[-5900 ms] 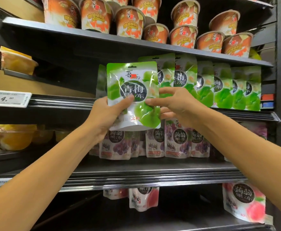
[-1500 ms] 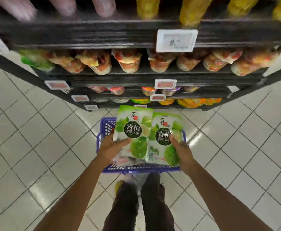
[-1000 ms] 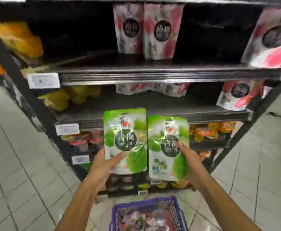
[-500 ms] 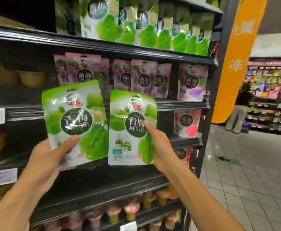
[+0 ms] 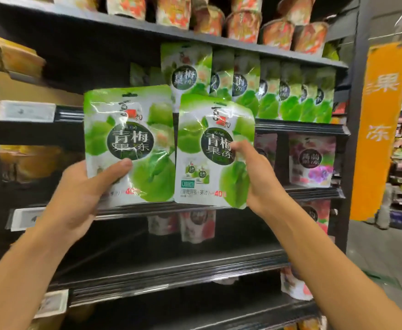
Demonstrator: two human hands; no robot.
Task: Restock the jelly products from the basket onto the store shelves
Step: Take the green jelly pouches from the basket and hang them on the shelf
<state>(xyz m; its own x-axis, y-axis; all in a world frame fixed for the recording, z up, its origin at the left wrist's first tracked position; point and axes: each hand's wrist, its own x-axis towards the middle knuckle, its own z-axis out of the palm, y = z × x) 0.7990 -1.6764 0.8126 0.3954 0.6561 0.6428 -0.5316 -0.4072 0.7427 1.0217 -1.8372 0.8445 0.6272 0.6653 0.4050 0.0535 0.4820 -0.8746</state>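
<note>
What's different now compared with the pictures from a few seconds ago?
Six seconds ago both hands held one green pouch at the shelf. Since then two pouches came up from over the blue basket: the left pouch and the right pouch are now raised before the shelved green row. Unchanged lately: the left hand and the right hand each hold one pouch.

Two glossy green plastic jelly pouches with dark round labels are held up side by side, edges touching: left pouch [image 5: 128,144] upright, right pouch [image 5: 215,151] a touch lower, slightly tilted. Behind them, a row of matching green pouches [image 5: 266,91] stands on the dark metal shelf [image 5: 300,128].
</note>
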